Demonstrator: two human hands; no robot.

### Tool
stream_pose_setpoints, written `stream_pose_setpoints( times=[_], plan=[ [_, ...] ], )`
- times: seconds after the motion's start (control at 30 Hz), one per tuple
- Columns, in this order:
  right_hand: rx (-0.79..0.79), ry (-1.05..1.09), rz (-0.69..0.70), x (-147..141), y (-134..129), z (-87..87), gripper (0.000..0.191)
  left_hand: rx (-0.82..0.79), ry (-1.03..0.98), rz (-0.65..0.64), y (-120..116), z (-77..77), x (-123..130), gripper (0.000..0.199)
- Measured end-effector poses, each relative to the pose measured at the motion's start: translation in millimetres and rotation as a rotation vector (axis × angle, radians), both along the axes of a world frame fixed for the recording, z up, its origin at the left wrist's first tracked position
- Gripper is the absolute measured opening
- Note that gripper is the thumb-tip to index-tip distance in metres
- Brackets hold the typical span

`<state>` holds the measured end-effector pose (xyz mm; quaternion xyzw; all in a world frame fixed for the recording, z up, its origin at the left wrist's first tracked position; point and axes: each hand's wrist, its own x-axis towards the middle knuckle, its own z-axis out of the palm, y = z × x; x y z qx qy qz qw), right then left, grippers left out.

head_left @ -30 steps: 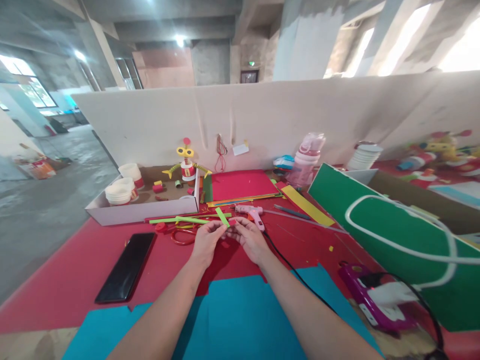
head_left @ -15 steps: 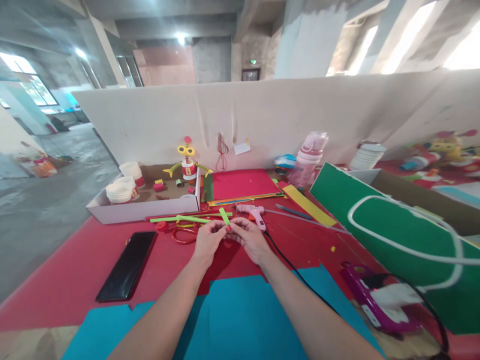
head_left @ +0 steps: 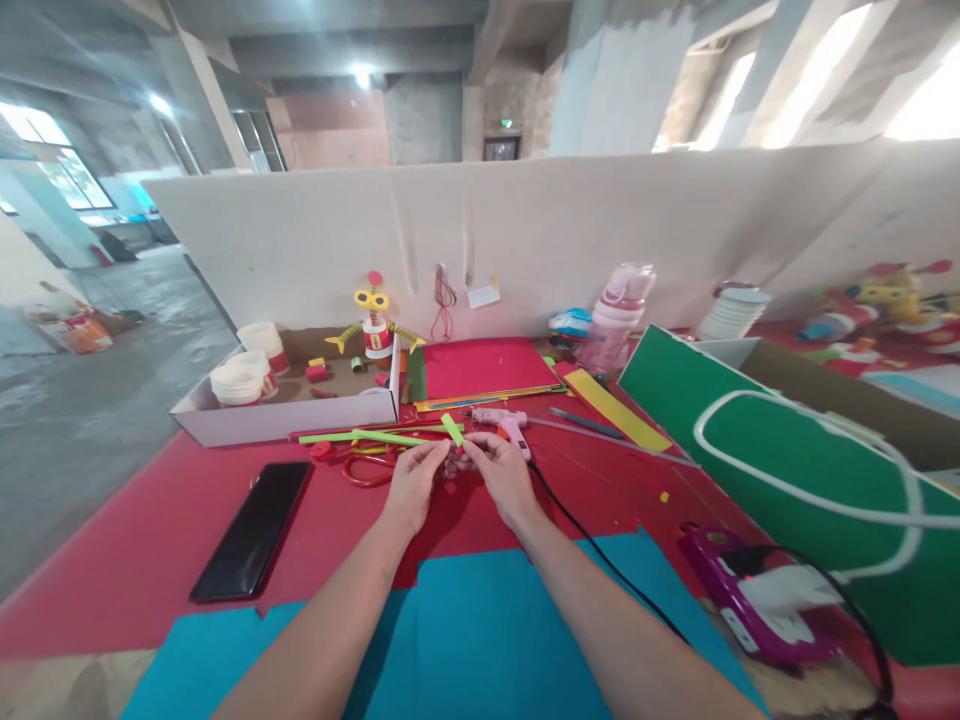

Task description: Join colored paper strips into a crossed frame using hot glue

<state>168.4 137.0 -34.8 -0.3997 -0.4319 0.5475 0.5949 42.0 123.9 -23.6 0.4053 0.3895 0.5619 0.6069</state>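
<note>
Above the red tabletop, my left hand (head_left: 413, 487) and my right hand (head_left: 501, 474) meet fingertip to fingertip. Both are closed in a pinch at the lower end of a short light green paper strip (head_left: 452, 430), which sticks up between them. A bit of red shows at its base, mostly covered by my fingers. Just behind my right hand lies a pink hot glue gun (head_left: 500, 418), its black cord running under my right forearm. Red-handled scissors (head_left: 367, 470) and longer green paper strips (head_left: 375, 436) lie beside my left hand.
A black phone (head_left: 253, 530) lies at left, blue paper sheets (head_left: 495, 620) in front. Behind are a white tray (head_left: 292, 424) with paper cups and a yellow-eyed cup figure (head_left: 375, 330), and red card (head_left: 487, 368). A purple power strip (head_left: 739, 590) and green board (head_left: 787, 470) stand right.
The green strip has tilted and shifted slightly right and lower. My right hand has risen a little, and the left fingertips have drawn slightly away from the strip's base.
</note>
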Motion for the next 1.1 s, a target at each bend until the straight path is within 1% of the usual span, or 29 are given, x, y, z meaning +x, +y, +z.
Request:
stream_pose_setpoints(
  times=[0.07,0.2,0.37,0.6,0.73,0.83,0.93,1.0,1.1],
  plan=[
    [0.017,-0.005,-0.006,-1,0,-0.9,0.029,0.018,0.023,0.003,0,-0.2,1,0.033],
    [0.014,0.010,0.031,-3,-2,-2.0,0.028,0.045,0.152,0.048,2,-2.7,-1,0.033],
    [-0.035,0.098,0.103,-4,-3,0.2,0.030,0.048,0.146,0.049,4,-4.9,-3,0.031],
    [-0.074,0.063,0.088,-2,-2,1.5,0.032,0.123,0.150,0.081,4,-1.9,-2,0.023],
    [-0.081,0.066,0.101,-2,-3,1.6,0.031,0.138,0.183,0.089,4,-1.6,-3,0.023],
    [-0.084,0.060,0.102,0,-3,2.7,0.030,0.172,0.246,0.091,5,-1.6,-4,0.020],
    [-0.092,0.053,0.114,1,-3,4.8,0.030,0.263,0.386,0.131,7,0.8,-6,0.014],
    [-0.098,0.050,0.125,3,-3,6.6,0.031,0.386,0.519,0.142,6,4.6,-9,0.010],
    [-0.124,0.067,0.148,5,-4,9.3,0.030,0.609,0.714,0.084,3,12.6,-14,0.013]
  ],
)
